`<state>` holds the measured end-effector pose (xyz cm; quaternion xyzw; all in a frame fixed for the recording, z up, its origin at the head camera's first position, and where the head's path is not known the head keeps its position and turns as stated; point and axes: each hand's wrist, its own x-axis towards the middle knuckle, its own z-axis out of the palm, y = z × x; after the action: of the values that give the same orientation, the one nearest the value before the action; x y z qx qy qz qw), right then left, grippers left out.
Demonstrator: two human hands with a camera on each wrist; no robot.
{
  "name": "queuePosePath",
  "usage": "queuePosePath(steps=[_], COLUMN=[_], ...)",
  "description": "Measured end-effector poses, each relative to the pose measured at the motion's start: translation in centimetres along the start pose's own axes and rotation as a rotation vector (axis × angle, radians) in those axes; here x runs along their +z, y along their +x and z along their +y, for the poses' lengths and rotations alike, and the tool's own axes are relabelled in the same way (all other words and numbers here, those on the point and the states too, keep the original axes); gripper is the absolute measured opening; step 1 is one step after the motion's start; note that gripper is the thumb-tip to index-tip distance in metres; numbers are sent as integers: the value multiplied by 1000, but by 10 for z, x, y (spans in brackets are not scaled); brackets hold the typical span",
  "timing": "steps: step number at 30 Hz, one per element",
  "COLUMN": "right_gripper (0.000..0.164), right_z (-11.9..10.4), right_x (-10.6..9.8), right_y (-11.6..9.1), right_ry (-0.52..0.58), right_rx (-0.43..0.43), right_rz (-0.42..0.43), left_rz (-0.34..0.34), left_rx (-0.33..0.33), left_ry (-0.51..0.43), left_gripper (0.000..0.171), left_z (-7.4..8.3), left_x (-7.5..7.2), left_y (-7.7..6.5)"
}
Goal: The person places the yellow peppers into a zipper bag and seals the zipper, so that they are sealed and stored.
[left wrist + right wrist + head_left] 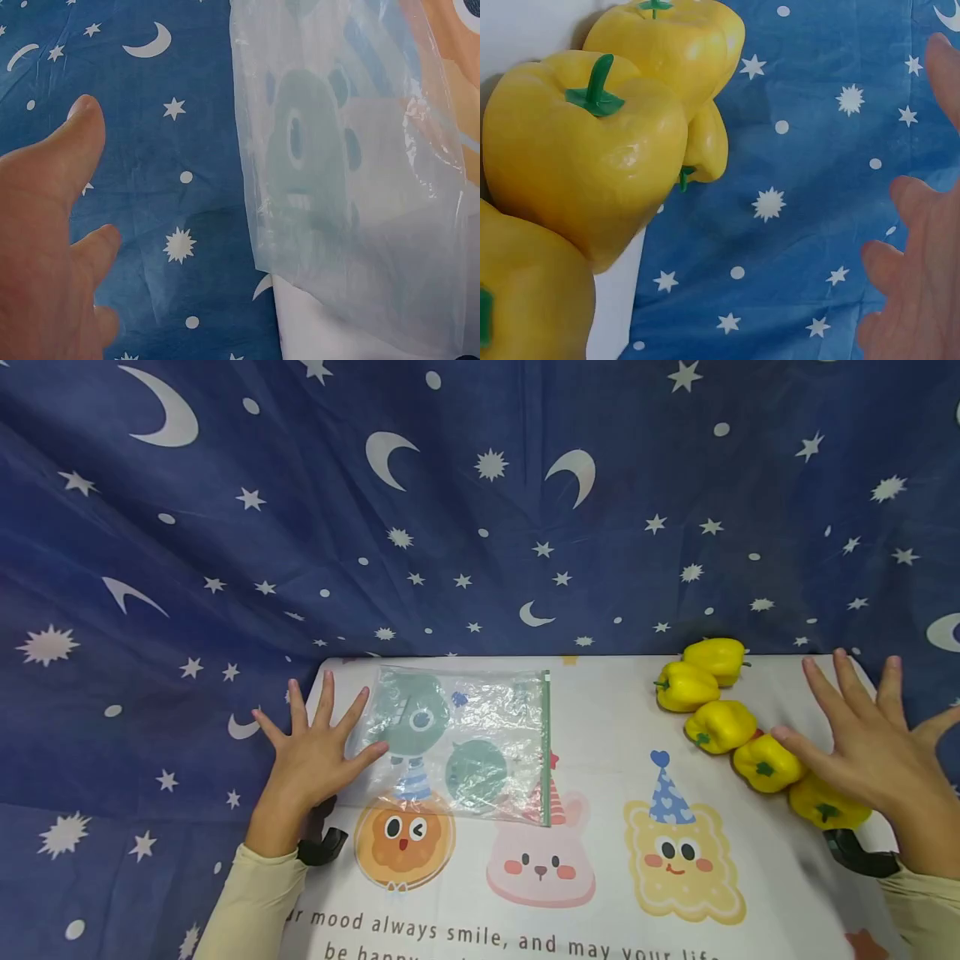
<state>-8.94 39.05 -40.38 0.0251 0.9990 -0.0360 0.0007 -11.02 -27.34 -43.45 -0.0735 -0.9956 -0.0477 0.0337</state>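
In the head view a clear zip bag (480,777) with a green zip edge lies flat on the left half of the white printed tablecloth. My left hand (311,760) is spread beside the bag's left edge, its thumb overlapping the bag in this view. Several yellow bell peppers (723,727) with green stems stretch in a slanting row at the right; in the right wrist view a pepper (585,157) appears close up. My right hand (870,735) has its fingers spread, near the lower end of the row, and holds nothing. Part of the nearest pepper is hidden behind it.
The white tablecloth (600,860) carries printed cartoon figures and lettering. A dark blue curtain (480,610) with moons and stars rises behind the table and along its left side. A black wrist mount (322,847) sits on the left wrist, another (862,856) on the right.
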Motion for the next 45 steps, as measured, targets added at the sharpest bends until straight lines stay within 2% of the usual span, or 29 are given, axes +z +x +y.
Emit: queuePosePath(steps=[5, 10, 14, 18, 26, 36, 45], right_gripper=[101, 99, 97, 94, 89, 80, 74], right_z=[-7, -26, -50, -80, -136, -171, -196], right_x=[2, 12, 23, 36, 66, 99, 116], right_y=[0, 6, 12, 18, 25, 39, 42], right_ry=[10, 62, 144, 222, 249, 281, 282], right_rx=[-26, -120, -230, -316, -434, -455, -391], right_rz=[0, 25, 44, 21, -44, -144, -277], left_rz=[3, -9, -22, -20, -61, -103, -110], left_rx=[6, 23, 52, 88, 138, 180, 187], left_ry=[-13, -34, -65, -102, -179, -214, -307], left_gripper=[89, 84, 79, 75, 68, 65, 67], left_z=[3, 17, 38, 64, 111, 155, 172], left_x=[1, 6, 18, 31, 56, 79, 96], left_y=[1, 8, 17, 25, 35, 43, 48])
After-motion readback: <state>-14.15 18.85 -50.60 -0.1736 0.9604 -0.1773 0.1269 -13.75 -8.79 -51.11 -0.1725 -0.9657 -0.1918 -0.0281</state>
